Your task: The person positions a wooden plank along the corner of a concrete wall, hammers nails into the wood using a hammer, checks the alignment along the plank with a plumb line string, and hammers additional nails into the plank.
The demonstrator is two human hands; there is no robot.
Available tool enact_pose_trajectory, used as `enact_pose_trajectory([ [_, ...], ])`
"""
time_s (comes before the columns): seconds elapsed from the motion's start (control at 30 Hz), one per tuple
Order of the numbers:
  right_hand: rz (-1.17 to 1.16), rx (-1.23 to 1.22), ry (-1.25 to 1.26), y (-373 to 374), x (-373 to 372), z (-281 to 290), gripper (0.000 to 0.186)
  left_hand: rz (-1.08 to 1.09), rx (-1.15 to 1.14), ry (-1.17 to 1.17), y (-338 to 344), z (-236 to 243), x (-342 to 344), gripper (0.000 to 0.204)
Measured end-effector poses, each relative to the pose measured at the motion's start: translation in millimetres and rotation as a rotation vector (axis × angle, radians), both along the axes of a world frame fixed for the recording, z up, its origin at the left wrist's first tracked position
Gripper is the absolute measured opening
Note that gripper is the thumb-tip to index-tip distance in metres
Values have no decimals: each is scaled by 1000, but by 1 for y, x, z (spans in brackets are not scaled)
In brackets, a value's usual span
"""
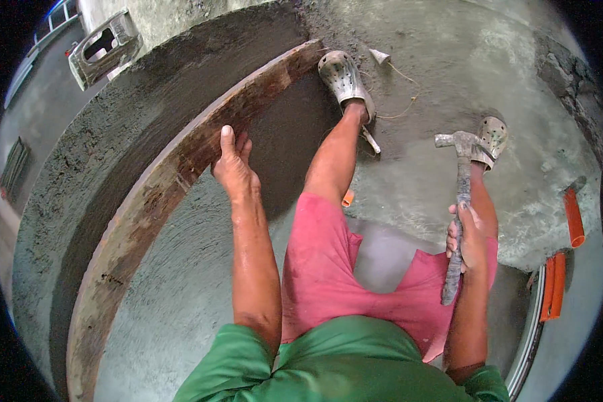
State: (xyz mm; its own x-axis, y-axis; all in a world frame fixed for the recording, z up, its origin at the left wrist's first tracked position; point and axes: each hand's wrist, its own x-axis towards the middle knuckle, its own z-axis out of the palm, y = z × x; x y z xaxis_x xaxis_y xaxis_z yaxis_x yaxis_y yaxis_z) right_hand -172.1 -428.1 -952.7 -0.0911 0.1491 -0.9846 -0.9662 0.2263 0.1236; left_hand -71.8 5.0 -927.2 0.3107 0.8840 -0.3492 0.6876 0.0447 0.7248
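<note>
My right hand [470,241] is wrapped round the handle of a worn, cement-stained claw hammer [463,175]. The hammer is held head up over my right leg, the claw side toward my right shoe. At the inner face of a long wooden board [151,194], my left hand [237,164] has its thumb raised and apart from the partly bent fingers. It overlaps the board in view; whether it presses on it I cannot tell. Stained and weathered, the board stands on edge along a strip of dark, rough mortar [104,187].
My clog-shod feet [342,74] rest on wet grey cement. A cone-shaped weight [380,56] with string lies beyond them. Orange pipes [573,218] stick out at the right, near a bundle of pale conduits [530,328]. A dirty plastic chair [104,50] is at the far left.
</note>
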Motion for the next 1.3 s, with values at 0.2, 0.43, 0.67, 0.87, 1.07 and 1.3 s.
enact_pose_trajectory([
  [0.2, -4, -2, -5, -2, -2, -1, 38, -115, 20, 40, 9, 3, -6, 46],
  [0.43, 0, 7, 5, 2, 7, 2, 39, -97, 65, 79, 10, 1, -8, 52],
  [0.67, 56, 24, -7, 14, 12, 2, 38, -176, 73, 149, 13, 8, -7, 58],
  [0.87, 134, 198, 103, 83, 26, -15, 41, -271, 86, 667, 3, 35, 11, 85],
  [1.07, -72, 503, 226, 201, 50, -38, 38, -301, 51, 797, 16, 38, 10, 98],
  [1.3, 108, 463, 13, 295, 97, -56, 33, -243, -37, 719, 15, 29, 12, 76],
])
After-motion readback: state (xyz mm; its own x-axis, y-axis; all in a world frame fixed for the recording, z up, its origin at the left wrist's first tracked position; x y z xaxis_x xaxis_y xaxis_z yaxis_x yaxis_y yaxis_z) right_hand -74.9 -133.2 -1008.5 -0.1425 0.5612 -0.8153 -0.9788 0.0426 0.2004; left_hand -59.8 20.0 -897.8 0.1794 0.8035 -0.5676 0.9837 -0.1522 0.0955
